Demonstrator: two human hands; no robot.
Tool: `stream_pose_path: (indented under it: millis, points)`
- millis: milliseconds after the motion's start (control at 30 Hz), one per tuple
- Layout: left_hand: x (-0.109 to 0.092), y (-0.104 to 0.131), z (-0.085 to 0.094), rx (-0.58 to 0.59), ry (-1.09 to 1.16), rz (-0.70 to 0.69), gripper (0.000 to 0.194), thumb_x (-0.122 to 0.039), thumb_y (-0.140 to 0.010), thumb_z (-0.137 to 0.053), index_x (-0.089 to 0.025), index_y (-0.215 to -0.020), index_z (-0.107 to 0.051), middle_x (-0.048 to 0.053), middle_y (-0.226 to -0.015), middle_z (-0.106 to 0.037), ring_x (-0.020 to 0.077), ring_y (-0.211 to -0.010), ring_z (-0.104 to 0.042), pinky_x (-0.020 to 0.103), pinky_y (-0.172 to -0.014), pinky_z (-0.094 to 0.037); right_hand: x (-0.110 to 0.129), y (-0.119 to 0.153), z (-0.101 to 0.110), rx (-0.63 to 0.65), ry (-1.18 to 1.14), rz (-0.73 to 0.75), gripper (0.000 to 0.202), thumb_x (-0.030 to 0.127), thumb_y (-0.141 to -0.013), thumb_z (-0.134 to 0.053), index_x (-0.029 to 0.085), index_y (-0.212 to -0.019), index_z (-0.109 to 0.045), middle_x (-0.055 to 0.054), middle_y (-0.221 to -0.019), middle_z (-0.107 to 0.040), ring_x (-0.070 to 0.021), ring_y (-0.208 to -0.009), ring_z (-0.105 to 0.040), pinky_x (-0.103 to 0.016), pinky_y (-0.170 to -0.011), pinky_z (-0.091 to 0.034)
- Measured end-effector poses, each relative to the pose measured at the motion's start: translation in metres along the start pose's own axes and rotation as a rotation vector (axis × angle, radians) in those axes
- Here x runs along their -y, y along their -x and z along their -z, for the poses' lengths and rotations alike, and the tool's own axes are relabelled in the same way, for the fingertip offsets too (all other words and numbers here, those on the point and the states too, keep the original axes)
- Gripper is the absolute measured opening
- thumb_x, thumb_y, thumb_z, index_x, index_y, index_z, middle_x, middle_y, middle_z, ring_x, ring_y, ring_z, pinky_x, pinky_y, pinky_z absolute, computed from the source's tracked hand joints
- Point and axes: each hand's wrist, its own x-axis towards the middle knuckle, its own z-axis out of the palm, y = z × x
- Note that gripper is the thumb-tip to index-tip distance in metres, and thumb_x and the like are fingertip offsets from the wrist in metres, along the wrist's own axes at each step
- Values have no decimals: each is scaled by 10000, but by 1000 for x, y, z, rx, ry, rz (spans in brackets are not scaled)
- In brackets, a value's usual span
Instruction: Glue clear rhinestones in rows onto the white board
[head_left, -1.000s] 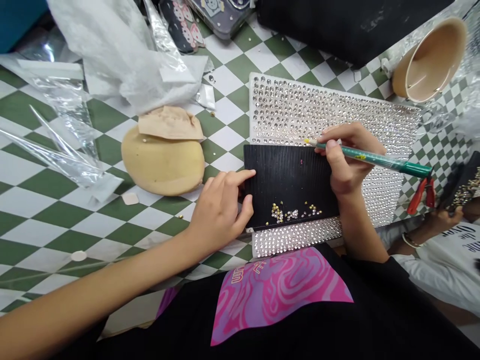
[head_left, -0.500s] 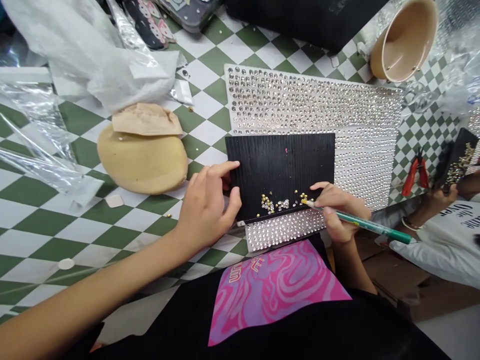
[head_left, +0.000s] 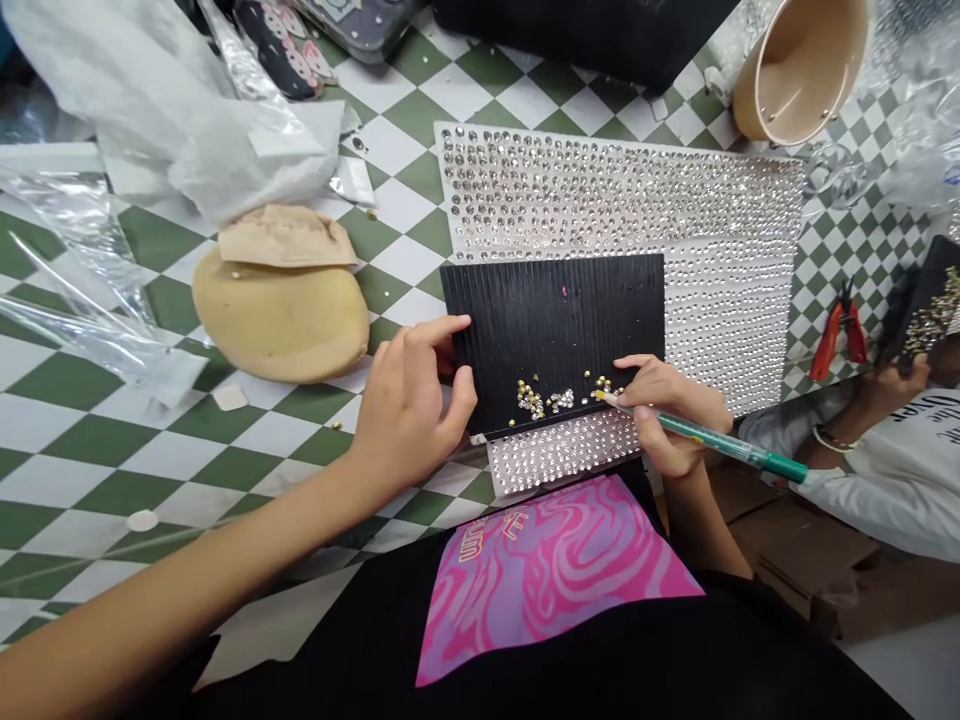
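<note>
A black ridged tray (head_left: 555, 325) lies over sheets of silvery rhinestones (head_left: 727, 310). My left hand (head_left: 409, 400) is at the tray's left edge, index fingertip on its rim and thumb against its side; the other fingers are partly hidden. Small gold and clear rhinestones (head_left: 531, 399) lie loose in clusters along the tray's near edge. Pinched in my right hand (head_left: 671, 415) is a green pen-like stick (head_left: 720, 443) with a pale yellow tip. That tip points down among the stones at the tray's near right, and my right index finger extends over the tray.
A yellowish oval pad (head_left: 281, 315) with beige cloth lies to the left, near crumpled clear plastic (head_left: 75, 250). Beyond the sheets are a black box (head_left: 585, 35) and a beige cup (head_left: 802, 75). Red-handled pliers (head_left: 840, 335) lie right, near a co-worker's hand (head_left: 892, 385) holding another tray.
The view has shifted slightly. Both hands, the tray and the green stick keep about the same places relative to each other.
</note>
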Motion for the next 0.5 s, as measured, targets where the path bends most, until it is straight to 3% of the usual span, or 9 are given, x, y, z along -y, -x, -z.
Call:
stream_pose_path:
  millis: [500]
  points:
    - [-1,-1,0,-4,-22,-10,385,-142,-864,-481,-177,-1234,-382,44,-948,-555,167,-760,-550,323,-688,-465,0,-2,0,-17,-17,-21,200,89,-694,-509,214,-791,-631,37,-618,-597,-119,-547,-551,-424,-734,-576]
